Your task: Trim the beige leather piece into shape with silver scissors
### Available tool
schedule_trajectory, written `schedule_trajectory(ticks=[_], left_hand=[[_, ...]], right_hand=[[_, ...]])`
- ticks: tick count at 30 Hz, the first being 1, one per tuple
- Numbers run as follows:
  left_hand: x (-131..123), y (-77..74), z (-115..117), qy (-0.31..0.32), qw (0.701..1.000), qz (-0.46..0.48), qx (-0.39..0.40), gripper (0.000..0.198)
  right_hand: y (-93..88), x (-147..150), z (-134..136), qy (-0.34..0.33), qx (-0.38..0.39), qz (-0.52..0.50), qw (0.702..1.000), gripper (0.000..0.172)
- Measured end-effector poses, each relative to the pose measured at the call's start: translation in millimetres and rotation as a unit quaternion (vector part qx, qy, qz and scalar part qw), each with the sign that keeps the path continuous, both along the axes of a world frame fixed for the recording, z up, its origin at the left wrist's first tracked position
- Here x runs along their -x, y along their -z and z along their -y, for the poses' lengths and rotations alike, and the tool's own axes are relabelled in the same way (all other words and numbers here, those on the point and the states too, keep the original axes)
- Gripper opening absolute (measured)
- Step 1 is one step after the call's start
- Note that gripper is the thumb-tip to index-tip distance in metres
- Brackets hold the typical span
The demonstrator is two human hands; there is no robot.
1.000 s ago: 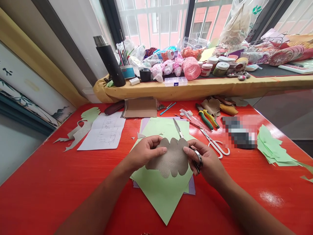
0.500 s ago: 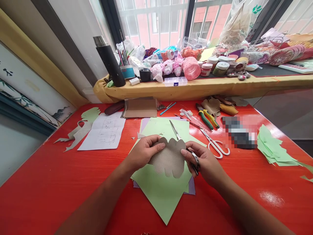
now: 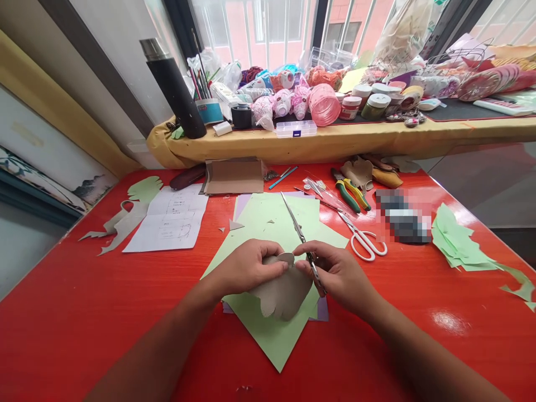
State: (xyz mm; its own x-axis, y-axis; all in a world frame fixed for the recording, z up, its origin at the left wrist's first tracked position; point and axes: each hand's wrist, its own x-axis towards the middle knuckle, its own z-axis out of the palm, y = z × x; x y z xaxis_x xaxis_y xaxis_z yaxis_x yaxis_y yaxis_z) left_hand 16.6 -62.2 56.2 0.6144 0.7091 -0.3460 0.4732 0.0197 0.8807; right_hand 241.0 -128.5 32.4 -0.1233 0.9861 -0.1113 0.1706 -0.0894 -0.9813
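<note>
My left hand (image 3: 247, 267) grips a grey-beige leather piece (image 3: 285, 293) with a scalloped edge, thumb on top; part of its upper edge is bent up. My right hand (image 3: 341, 273) holds metal scissors (image 3: 296, 223), blades pointing up and away, looking closed. The right fingertips are close to the leather's upper right edge; whether they touch it I cannot tell. Beneath both hands lie light green sheets (image 3: 278, 340) over purple ones (image 3: 322, 309). Small grey offcuts (image 3: 235, 225) rest on the green paper.
On the red table (image 3: 138, 324) lie white-handled scissors (image 3: 368, 245), pliers (image 3: 349, 192), a paper with drawn outlines (image 3: 167, 220), grey leather scraps (image 3: 125, 215) and green paper scraps (image 3: 460, 240). A black flask (image 3: 176, 92) and several jars stand on the sill behind.
The leather piece has been turned and tilted, and its upper edge is now bent. My right fingers have shifted on the scissors, now lifted clear of the leather. The view has moved slightly.
</note>
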Motion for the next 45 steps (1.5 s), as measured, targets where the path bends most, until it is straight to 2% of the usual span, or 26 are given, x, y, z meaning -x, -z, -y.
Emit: schedule_trajectory(ticks=[4,7,9,11,12,13,14,16,18,21,24,29,34,40,45], left_hand=[[-1.9,0.1,3.5,0.011,1.000,-0.017,-0.004,0.025],[-3.3,0.3,2.7,0.000,1.000,0.017,0.004,0.024],[-2.9,1.6,-0.8,-0.063,0.995,0.061,-0.039,0.031],[-1.4,4.2,-5.5,-0.170,0.977,0.083,-0.099,0.044],[-0.4,5.8,-7.6,-0.215,0.967,0.077,-0.114,0.046],[0.2,7.5,-9.1,-0.232,0.965,0.064,-0.106,0.048],[0.5,9.1,-9.8,-0.209,0.973,0.057,-0.080,0.053],[-1.0,11.7,-8.3,-0.099,0.993,0.056,-0.014,0.067],[-4.8,12.9,-3.9,-0.022,0.998,0.049,0.015,0.069],[-11.4,12.2,2.3,-0.007,0.998,0.064,0.028,0.059],[-15.2,11.5,3.5,-0.051,0.986,0.146,0.065,0.058],[-18.7,14.2,4.4,-0.145,0.941,0.278,0.130,0.061],[-22.0,17.5,7.1,-0.247,0.911,0.286,0.164,0.055],[-21.3,20.1,1.4,-0.294,0.894,0.303,0.152,0.049],[-16.0,22.1,-8.2,-0.361,0.868,0.318,0.124,0.042]], right_hand=[[2.7,4.3,3.2,-0.022,0.002,0.015,1.000,0.027],[1.7,5.0,2.3,-0.001,0.025,-0.043,0.999,0.029],[0.5,3.4,-0.4,0.036,0.037,-0.101,0.994,0.031],[-0.5,-0.4,-4.3,0.079,0.036,-0.153,0.984,0.033],[-0.8,-3.0,-6.5,0.100,0.032,-0.172,0.979,0.034],[-1.1,-5.7,-8.6,0.118,0.027,-0.185,0.975,0.035],[-1.4,-8.3,-10.4,0.133,0.023,-0.194,0.972,0.036],[-2.2,-12.3,-12.7,0.154,0.015,-0.207,0.966,0.038],[-3.7,-13.3,-12.9,0.166,0.011,-0.217,0.962,0.039],[-7.3,-10.4,-10.4,0.167,0.009,-0.223,0.960,0.038],[-10.0,-6.6,-7.4,0.159,0.011,-0.223,0.962,0.037],[-6.7,-2.5,-4.5,0.148,0.019,-0.211,0.966,0.036],[-3.1,4.2,-0.9,0.095,0.041,-0.188,0.977,0.037],[-4.1,7.7,2.0,0.018,0.075,-0.156,0.985,0.041],[1.4,2.7,0.5,0.010,0.088,-0.132,0.987,0.049]])
